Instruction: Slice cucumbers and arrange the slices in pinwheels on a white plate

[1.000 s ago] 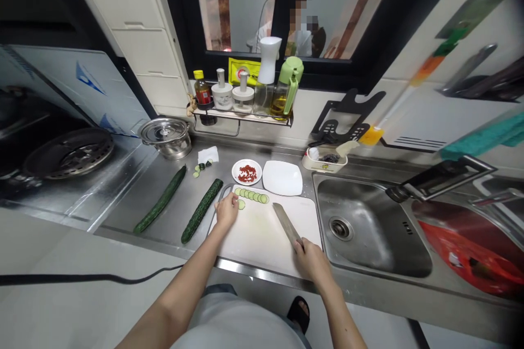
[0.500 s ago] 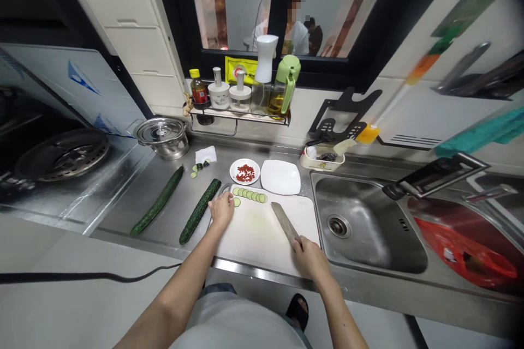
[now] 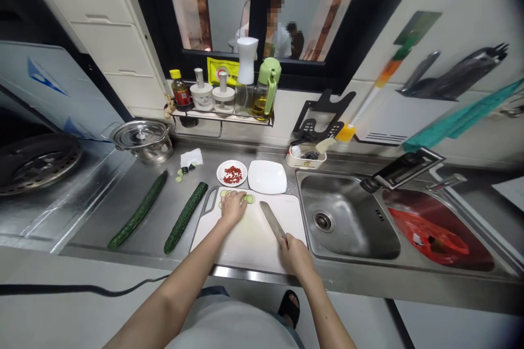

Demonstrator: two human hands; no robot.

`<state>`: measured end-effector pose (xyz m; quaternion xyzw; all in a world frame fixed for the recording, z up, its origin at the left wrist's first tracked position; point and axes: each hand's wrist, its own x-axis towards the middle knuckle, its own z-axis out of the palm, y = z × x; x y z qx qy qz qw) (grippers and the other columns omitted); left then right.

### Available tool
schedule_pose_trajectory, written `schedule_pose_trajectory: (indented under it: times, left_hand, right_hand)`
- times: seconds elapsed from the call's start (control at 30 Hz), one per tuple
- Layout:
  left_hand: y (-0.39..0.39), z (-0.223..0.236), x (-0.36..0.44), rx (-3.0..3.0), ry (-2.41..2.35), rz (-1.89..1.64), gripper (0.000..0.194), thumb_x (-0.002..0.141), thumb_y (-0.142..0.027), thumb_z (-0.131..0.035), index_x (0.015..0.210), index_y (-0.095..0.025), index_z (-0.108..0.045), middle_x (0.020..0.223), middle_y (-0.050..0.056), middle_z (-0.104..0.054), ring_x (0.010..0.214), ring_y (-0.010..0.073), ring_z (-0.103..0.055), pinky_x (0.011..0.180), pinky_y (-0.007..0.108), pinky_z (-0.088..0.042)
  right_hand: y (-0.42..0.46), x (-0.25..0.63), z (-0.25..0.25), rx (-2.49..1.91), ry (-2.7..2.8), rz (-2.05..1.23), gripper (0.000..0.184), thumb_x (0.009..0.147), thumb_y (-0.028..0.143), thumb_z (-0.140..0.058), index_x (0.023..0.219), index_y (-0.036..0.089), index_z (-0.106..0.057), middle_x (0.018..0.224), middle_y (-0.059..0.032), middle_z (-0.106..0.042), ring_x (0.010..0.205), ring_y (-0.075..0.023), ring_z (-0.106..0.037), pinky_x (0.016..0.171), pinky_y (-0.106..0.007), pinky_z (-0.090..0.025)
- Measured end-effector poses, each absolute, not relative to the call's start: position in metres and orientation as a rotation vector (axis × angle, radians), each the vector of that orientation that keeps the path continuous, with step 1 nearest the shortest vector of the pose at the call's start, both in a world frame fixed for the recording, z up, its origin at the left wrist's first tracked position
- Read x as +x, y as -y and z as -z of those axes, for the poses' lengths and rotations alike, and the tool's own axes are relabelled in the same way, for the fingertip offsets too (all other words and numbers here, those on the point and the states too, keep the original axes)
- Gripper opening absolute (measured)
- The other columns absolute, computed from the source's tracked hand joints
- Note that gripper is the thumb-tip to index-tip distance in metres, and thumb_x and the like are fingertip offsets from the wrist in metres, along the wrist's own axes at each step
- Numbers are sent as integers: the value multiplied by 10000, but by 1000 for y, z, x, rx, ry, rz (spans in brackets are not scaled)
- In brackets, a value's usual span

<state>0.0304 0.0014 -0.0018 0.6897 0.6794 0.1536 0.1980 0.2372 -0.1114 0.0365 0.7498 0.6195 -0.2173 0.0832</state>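
My left hand (image 3: 233, 206) lies over a row of thin cucumber slices (image 3: 250, 199) at the top of the white cutting board (image 3: 245, 248). Its fingers look stretched out and cover part of the row; slices show at both sides. In my right hand (image 3: 295, 253) is the handle of a kitchen knife (image 3: 272, 219), its blade resting on or just above the board and pointing away from me. Left of the board lie two whole-looking cucumbers, a near one (image 3: 186, 218) and a farther one (image 3: 139, 211).
Behind the board stand a plate of chopped red pieces (image 3: 232, 173) and a white square dish (image 3: 267, 176). To the right is the sink (image 3: 347, 229) with its faucet (image 3: 403, 169). A lidded steel pot (image 3: 143, 139) and small cucumber ends (image 3: 185, 169) sit back left.
My left hand has moved right, from the row's left end onto the slices. The knife keeps about the same place on the board. The whole view has shifted.
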Motion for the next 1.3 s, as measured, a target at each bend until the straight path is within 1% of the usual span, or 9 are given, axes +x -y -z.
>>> schedule_pose_trajectory:
  times: [0.07,0.27,0.43,0.6,0.7,0.87,0.97,1.13,1.3]
  left_hand:
    - [-7,-1,39,1992,-1874,-363,331,879,-332,-499,1183,-258,-609,1111,79,-620,1087,265,-517,951,403,-325]
    - [-14,-8,49,2100,-1842,-232,283,902,-313,-471,1112,-222,-639,1109,98,-591,1088,265,-508,946,400,-329]
    - [-14,-7,49,2134,-1795,-262,259,919,-290,-457,1102,-224,-629,1109,92,-588,1092,255,-500,931,385,-336]
    - [-11,-6,51,2145,-1786,-338,201,912,-219,-453,986,-211,-640,1056,83,-613,1054,237,-519,905,362,-343]
    - [-7,-9,50,2141,-1789,-395,194,915,-225,-450,943,-209,-642,1019,80,-640,1027,232,-536,904,362,-337]
    - [9,-16,39,1929,-1762,-447,151,864,-225,-507,897,-222,-655,889,33,-686,897,195,-598,817,312,-376]
    - [21,-12,26,1715,-1703,-421,124,802,-236,-580,892,-221,-664,880,8,-701,810,156,-620,726,254,-398]
    - [34,0,8,1674,-1731,-373,112,778,-241,-602,861,-221,-675,833,-5,-702,777,145,-623,680,236,-391]
    - [40,5,3,1775,-1753,-384,156,809,-249,-586,925,-228,-688,861,3,-703,815,158,-623,691,241,-397]
  right_hand:
    - [112,236,-37,2230,-1847,631,361,981,349,-288,1015,173,-601,990,-128,-698,904,-209,-657,691,-274,-407]
    - [113,236,-38,2219,-1853,620,349,982,349,-294,1007,176,-595,996,-125,-697,907,-203,-655,688,-272,-404]
    - [112,237,-37,2226,-1861,631,347,980,343,-298,1025,172,-597,984,-121,-698,904,-208,-655,682,-277,-403]
    - [112,237,-36,2231,-1862,627,345,980,336,-299,1036,171,-597,978,-118,-700,901,-208,-656,675,-271,-398]
    - [112,237,-37,2230,-1853,631,343,980,341,-304,1040,173,-597,985,-117,-701,906,-199,-654,678,-264,-396]
    - [112,238,-37,2239,-1861,634,343,979,354,-307,1016,181,-600,981,-117,-700,903,-206,-657,666,-267,-398]
    - [112,239,-36,2241,-1864,634,340,978,354,-308,1026,183,-598,981,-119,-699,902,-203,-657,671,-268,-401]
    - [112,238,-36,2211,-1880,604,340,980,349,-299,1007,180,-593,969,-121,-699,890,-208,-659,662,-269,-399]
    - [112,235,-40,2163,-1889,597,311,983,347,-300,1033,184,-560,960,-115,-695,865,-195,-658,665,-262,-392]
